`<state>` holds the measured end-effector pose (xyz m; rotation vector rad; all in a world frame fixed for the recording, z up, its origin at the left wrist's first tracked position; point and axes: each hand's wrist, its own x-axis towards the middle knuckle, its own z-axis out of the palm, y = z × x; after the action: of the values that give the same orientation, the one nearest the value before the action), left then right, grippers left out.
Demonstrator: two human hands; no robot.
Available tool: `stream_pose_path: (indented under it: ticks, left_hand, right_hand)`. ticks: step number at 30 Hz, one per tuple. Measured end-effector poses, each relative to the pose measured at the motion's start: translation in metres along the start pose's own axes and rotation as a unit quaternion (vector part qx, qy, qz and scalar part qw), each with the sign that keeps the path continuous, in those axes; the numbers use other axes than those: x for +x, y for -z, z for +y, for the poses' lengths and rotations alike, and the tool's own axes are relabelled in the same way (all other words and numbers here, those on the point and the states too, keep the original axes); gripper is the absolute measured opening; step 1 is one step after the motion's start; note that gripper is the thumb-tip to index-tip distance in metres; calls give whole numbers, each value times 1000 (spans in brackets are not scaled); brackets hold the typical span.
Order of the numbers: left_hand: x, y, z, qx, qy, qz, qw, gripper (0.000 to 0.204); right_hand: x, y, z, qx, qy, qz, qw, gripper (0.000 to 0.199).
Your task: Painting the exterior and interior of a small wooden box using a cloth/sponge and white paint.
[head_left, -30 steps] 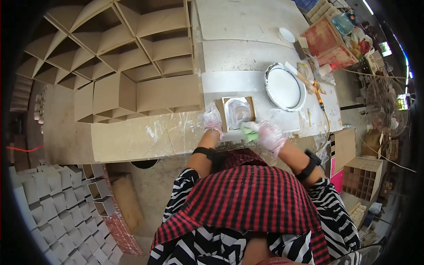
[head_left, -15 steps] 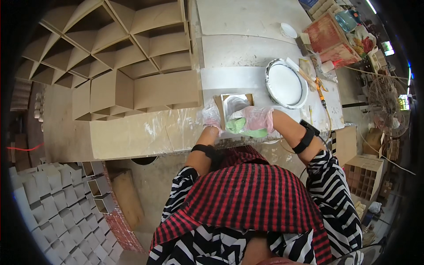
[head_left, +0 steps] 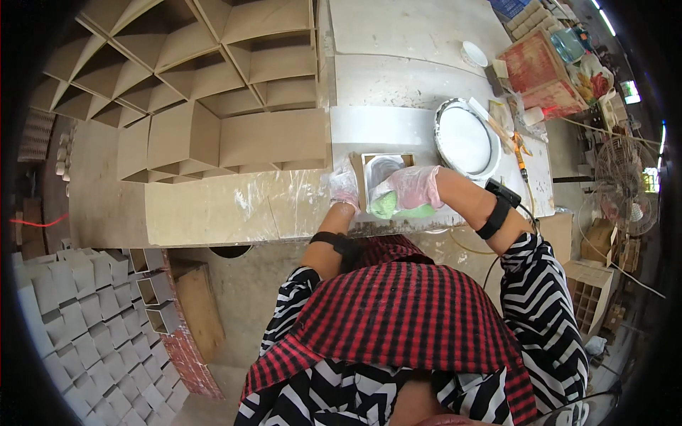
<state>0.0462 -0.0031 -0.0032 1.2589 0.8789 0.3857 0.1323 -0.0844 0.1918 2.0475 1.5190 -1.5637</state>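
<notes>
A small brown cardboard box [head_left: 361,186] with an open top and white-coated inside stands near the table's front edge. My left hand [head_left: 344,186], in a thin clear plastic glove, is closed against the box's left wall; its fingertips are partly hidden. My right hand [head_left: 415,186], gloved the same way, is closed on a crumpled light green cloth [head_left: 384,206] at the right front of the box. Its fingers reach over the near rim and hide part of the inside. Right of the box sits a round basin [head_left: 465,138] of white paste or paint, a flat brush [head_left: 490,117] across its rim.
Stacked brown open boxes [head_left: 273,138] fill the table's left. Farther back stands a white bowl [head_left: 474,54]. An orange-handled tool [head_left: 522,153] with a cord lies right of the basin. White boxes [head_left: 92,319] are stacked at lower left; a fan [head_left: 625,174] stands at right.
The whole view has shifted slightly. My right hand and the green cloth have moved a little at the box, and more of its white inside shows. My left hand stays at the left wall.
</notes>
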Motion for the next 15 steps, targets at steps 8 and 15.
stream_pose_path:
  ticks: [8,15]
  left_hand:
    - [3,2,-26,114,21,0,993,36]
    - [-9,11,-44,120,74,-33,989,35]
  right_hand:
    - [-16,10,23,-215,-98,-3,972,38]
    - [-7,22,28,-426,-74,184,883,34]
